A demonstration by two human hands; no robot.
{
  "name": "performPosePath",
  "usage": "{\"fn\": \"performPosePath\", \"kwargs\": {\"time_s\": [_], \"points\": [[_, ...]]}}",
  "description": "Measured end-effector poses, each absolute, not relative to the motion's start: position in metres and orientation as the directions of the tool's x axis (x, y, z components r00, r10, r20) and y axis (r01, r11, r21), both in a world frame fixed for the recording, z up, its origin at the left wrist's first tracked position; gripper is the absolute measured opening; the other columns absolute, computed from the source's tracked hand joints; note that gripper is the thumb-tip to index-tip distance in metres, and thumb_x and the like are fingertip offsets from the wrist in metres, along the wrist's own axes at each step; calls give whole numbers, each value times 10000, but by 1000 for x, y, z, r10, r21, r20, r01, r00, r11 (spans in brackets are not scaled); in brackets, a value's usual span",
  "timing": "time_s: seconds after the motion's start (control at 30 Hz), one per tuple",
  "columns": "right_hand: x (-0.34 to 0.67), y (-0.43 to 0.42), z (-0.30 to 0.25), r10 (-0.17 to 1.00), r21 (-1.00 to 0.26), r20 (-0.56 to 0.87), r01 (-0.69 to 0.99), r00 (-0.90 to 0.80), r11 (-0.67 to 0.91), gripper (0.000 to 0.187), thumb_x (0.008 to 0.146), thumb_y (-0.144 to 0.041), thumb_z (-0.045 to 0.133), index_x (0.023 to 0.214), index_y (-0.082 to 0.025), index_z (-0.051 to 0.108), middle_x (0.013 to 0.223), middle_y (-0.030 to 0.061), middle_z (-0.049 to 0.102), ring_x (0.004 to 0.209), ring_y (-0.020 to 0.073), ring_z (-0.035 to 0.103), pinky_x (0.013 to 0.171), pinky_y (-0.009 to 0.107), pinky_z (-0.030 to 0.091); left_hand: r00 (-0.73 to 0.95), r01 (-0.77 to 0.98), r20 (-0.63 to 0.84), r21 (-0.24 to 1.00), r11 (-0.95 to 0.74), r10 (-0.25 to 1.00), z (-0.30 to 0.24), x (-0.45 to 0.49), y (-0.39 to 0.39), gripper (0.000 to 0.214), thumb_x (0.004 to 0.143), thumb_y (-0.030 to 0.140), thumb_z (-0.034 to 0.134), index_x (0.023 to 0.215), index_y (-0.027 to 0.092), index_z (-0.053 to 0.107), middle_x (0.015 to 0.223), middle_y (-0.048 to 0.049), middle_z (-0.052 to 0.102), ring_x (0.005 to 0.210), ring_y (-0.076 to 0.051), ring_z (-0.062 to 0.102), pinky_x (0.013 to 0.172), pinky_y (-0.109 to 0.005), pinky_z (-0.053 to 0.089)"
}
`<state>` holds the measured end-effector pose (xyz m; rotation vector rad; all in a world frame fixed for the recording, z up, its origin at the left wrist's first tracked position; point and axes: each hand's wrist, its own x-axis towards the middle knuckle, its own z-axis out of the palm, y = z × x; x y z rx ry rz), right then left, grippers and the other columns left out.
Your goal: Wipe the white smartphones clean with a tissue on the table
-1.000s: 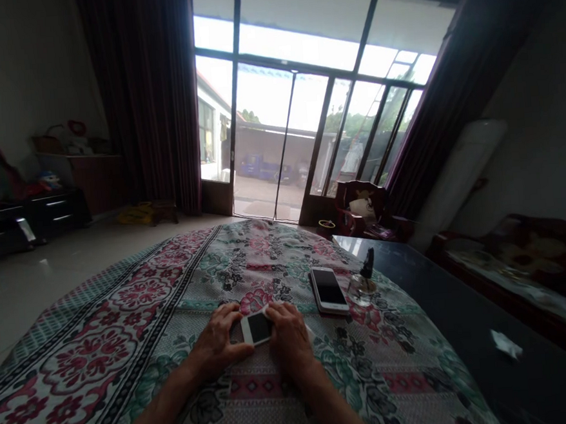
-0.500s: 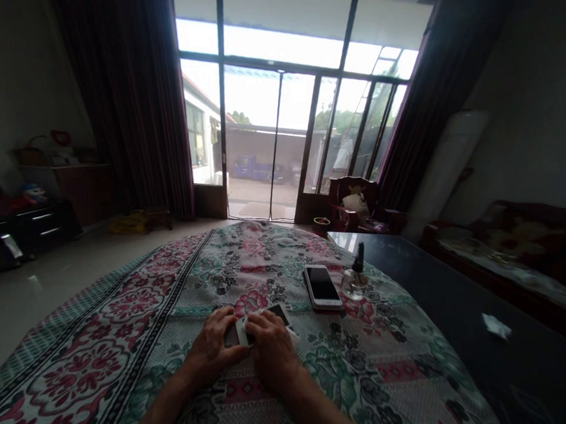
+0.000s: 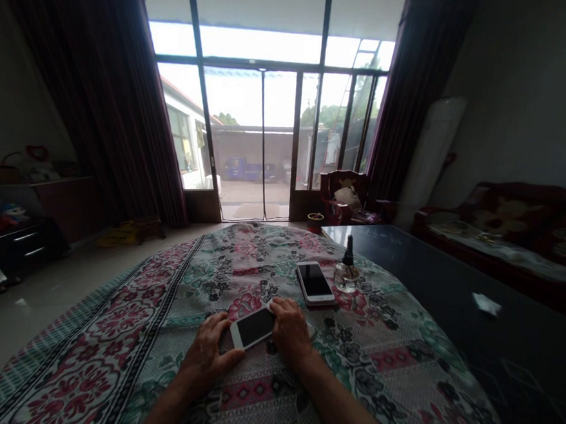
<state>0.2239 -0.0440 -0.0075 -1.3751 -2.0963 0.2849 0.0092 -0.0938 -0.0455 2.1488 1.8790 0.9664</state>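
Note:
A white smartphone with a dark screen lies tilted on the patterned tablecloth before me. My left hand grips its left end, fingers at the far edge and thumb at the near one. Over the right end rests my right hand, its fingers curled down. A bit of white, tissue-like material shows beside that hand and appears held under it; most of it is hidden. Beyond the right hand lies a second white smartphone, screen up. Next to it stands a clear glass bottle with a black top.
The floral tablecloth covers the round table. A dark glossy table adjoins on the right, bearing a crumpled white piece. A red wooden chair and a sofa stand farther back, near glass doors.
My right hand has slid right along the phone, with the white material, uncovering most of the screen. My left hand keeps its hold. The view has shifted slightly right.

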Motion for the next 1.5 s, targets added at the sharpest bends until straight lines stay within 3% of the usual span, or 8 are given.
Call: {"fn": "performPosePath", "kwargs": {"time_s": [0.27, 0.63, 0.8, 1.0, 1.1, 1.3, 1.43, 1.5], "points": [[205, -50, -10, 741, -423, 423, 610, -521, 670, 319, 888, -138, 449, 1070, -261, 680, 1197, 3, 657, 1141, 186, 505, 1016, 303, 320, 84, 855, 406, 440, -275, 910, -52, 7, -89, 569, 734, 468, 700, 1229, 200, 621, 1370, -123, 557, 1297, -330, 467, 1099, -507, 381], [217, -38, -10, 888, -520, 380, 734, -258, 436, 440, 842, -49, 393, 1137, -206, 679, 1285, 45, 614, 1218, 221, 466, 1040, 327, 325, 40, 858, 411, 453, -242, 911, -41, 16, -91, 533, 730, 455, 688, 1184, 181, 637, 1321, -124, 592, 1252, -324, 511, 1081, -478, 413], [215, -36, -15, 888, -527, 377, 727, -264, 440, 455, 844, -46, 388, 1168, -192, 672, 1310, 46, 600, 1230, 232, 464, 1061, 343, 321, -83, 896, 382, 433, -98, 921, -41, 22, -92, 526, 722, 442, 675, 1151, 142, 626, 1297, -147, 596, 1248, -327, 513, 1080, -470, 402], [213, -33, -18, 894, -516, 368, 745, -254, 423, 506, 815, -13, 383, 1229, -153, 638, 1334, 79, 579, 1249, 245, 459, 1080, 372, 323, -147, 929, 416, 371, -20, 898, -42, 35, -97, 546, 660, 585, 701, 1003, 164, 648, 1261, -159, 595, 1230, -363, 506, 1055, -491, 407], [213, -31, -19, 890, -511, 378, 745, -254, 429, 504, 811, -11, 390, 1230, -144, 636, 1334, 90, 577, 1246, 247, 464, 1077, 375, 332, -117, 921, 406, 387, -55, 906, -44, 31, -97, 555, 646, 580, 722, 1005, 163, 655, 1288, -160, 581, 1235, -370, 497, 1044, -508, 413], [211, -27, -18, 882, -511, 388, 734, -267, 447, 454, 823, -27, 411, 1189, -147, 652, 1292, 87, 605, 1212, 234, 493, 1059, 343, 357, 43, 858, 438, 445, -258, 898, -43, 17, -95, 450, 776, 405, 665, 1181, 211, 642, 1299, -100, 605, 1229, -298, 520, 1067, -468, 411], [207, -17, -17, 872, -504, 390, 725, -295, 470, 440, 819, -31, 410, 1150, -166, 667, 1268, 70, 621, 1198, 221, 511, 1048, 317, 366, -23, 853, 418, 482, -200, 908, -39, 31, -94, 370, 708, 390, 726, 1031, 211, 703, 1231, -101, 646, 1194, -312, 545, 1038, -465, 439], [204, -11, -17, 867, -500, 389, 719, -312, 483, 448, 811, -23, 402, 1139, -166, 671, 1264, 70, 625, 1192, 211, 521, 1052, 306, 360, -74, 856, 404, 495, -150, 912, -38, 42, -93, 458, 693, 381, 729, 1102, 183, 677, 1264, -123, 628, 1221, -321, 526, 1051, -469, 424]]}}
